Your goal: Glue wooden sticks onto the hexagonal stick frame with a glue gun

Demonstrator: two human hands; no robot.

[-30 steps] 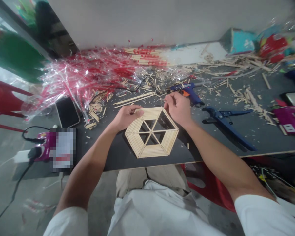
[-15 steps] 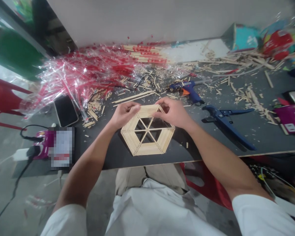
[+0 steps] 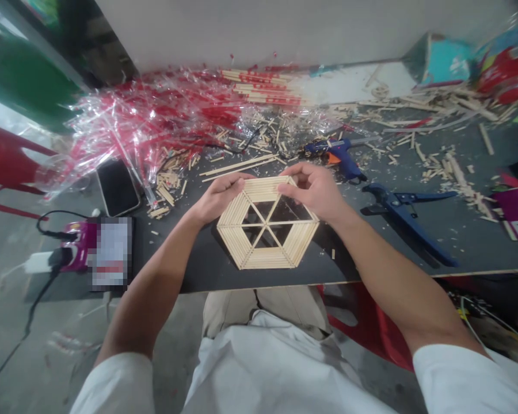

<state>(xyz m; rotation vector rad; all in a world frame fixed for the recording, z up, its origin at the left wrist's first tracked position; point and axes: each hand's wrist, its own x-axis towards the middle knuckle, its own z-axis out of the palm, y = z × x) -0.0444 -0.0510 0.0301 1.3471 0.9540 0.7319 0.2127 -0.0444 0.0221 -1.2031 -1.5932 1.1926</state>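
Observation:
A hexagonal frame of thin wooden sticks [image 3: 270, 258], with spokes crossing at its centre, is held tilted over the dark table near its front edge. My left hand [image 3: 219, 197] pinches its far left corner, thumb on top. At the far right corner my right hand [image 3: 313, 191] grips it the same way, thumb over the sticks and fingers behind. Layered sticks fill most sides; the upper right section looks open. Just beyond the hands lie a couple of loose sticks [image 3: 238, 167] and a blue glue gun [image 3: 343, 158].
A blue ratchet cutter [image 3: 410, 221] lies at the right. Red and clear plastic wrappers [image 3: 155, 115] heap at the back left, beside wrapped chopsticks [image 3: 267, 89]. Cut stick scraps [image 3: 170, 184] are scattered about. Two phones, one dark [image 3: 117, 187], and a purple power strip [image 3: 78, 247] sit left.
The hexagonal frame appears slightly raised and tipped more toward me, both hands still holding it. The whole view has shifted a little.

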